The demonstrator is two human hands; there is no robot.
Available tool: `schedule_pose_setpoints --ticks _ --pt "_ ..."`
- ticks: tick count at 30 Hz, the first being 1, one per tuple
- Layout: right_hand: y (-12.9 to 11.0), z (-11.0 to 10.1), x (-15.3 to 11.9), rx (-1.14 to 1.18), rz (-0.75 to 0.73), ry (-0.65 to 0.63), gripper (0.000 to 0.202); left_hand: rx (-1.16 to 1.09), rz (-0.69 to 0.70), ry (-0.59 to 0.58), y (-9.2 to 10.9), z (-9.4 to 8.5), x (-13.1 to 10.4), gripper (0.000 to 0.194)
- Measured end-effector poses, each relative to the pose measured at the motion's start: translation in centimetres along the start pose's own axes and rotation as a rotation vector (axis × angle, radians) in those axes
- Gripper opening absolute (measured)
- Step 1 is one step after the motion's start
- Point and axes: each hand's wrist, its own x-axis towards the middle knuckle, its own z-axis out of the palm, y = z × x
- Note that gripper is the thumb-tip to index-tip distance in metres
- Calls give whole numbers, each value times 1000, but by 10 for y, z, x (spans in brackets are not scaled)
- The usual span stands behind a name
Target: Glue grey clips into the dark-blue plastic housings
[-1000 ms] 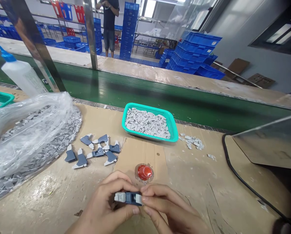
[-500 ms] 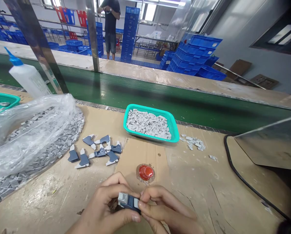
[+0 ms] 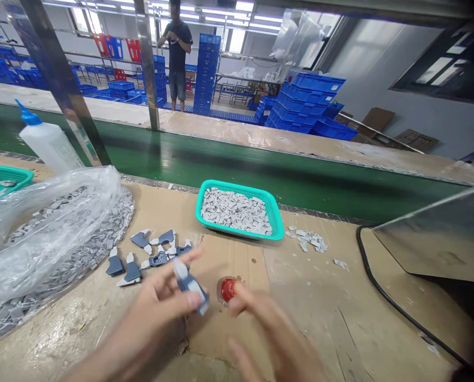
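My left hand (image 3: 161, 302) grips a dark blue and light grey plastic piece (image 3: 191, 286), held tilted between thumb and fingers. My right hand (image 3: 269, 318) is smeared by motion. Its forefinger reaches the right side of a small glossy red dish (image 3: 228, 289), and its thumb hangs apart below; I see nothing held in it. Whether the fingertip touches the dish or is just above, I cannot tell. Left of the hands lie several similar blue and grey pieces (image 3: 132, 271), partly covered by my left fingers.
A green basket (image 3: 279, 225) full of small grey parts stands behind the hands, with loose grey parts (image 3: 310, 240) to its right. At left are a clear plastic bag (image 3: 62, 212) of grey parts and a white bottle (image 3: 48, 143). A black cable (image 3: 366, 270) runs at right.
My right hand has let go of the blue and grey piece and moved to the red dish. My left hand has carried the piece up and left. The view has tipped upward a little.
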Motion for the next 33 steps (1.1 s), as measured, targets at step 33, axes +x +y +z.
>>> schedule_pose_setpoints --ticks 33 --pt "152 40 125 -157 779 -480 28 1607 438 431 3 -119 13 44"
